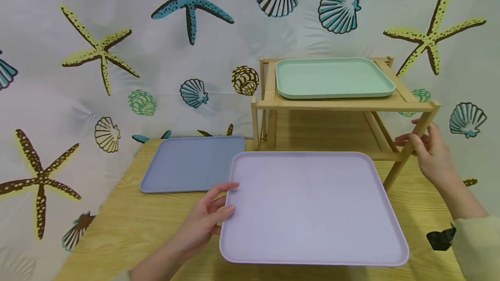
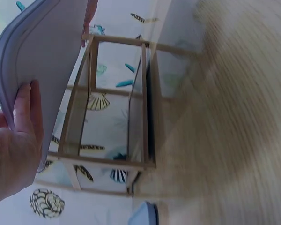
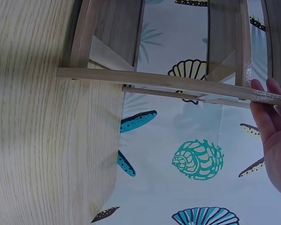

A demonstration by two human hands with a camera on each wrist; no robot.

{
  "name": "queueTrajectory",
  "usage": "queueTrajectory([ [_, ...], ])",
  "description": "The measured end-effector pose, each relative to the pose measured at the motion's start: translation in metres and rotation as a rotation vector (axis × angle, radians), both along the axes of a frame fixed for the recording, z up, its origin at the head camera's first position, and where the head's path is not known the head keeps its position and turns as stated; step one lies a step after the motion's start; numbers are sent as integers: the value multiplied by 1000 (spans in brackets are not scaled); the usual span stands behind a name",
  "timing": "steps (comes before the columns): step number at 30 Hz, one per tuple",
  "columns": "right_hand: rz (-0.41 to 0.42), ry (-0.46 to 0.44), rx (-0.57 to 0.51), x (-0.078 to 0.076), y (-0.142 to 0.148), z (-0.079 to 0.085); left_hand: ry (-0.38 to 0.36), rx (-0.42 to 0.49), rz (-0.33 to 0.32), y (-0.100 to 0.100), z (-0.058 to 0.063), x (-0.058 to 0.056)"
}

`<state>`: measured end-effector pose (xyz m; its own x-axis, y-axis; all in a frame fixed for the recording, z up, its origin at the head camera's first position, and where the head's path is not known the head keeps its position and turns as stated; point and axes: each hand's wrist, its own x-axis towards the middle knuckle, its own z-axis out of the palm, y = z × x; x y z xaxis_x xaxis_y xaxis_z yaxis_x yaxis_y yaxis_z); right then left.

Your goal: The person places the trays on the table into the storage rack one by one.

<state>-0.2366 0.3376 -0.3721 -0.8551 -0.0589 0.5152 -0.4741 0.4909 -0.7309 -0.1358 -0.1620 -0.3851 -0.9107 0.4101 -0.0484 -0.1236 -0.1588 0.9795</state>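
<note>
A lavender rectangular tray (image 1: 312,211) is held up above the table in front of me. My left hand (image 1: 205,213) grips its left edge, thumb at the upper face. In the left wrist view, fingers (image 2: 23,110) lie against the tray's underside. My right hand (image 1: 433,155) holds the front right leg of a tiered wooden rack (image 1: 343,106); the right wrist view shows fingers (image 3: 262,117) bent around that leg. On the rack's top tier lies a mint green tray (image 1: 333,79). The lavender tray hides part of the rack's lower front.
A blue-grey tray (image 1: 193,163) lies flat on the wooden table (image 1: 117,233), left of the rack. Behind everything hangs a white sheet (image 1: 218,59) printed with starfish and shells. A small black object (image 1: 441,238) is beside my right sleeve.
</note>
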Motion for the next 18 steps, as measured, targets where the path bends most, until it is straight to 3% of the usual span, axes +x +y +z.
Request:
queueTrajectory([
  [7,-24,-17,21,-2,0,-1,2,10,19,28,8,-9],
  [18,-62,-50,33,1,-1,2,20,37,41,56,10,-20],
])
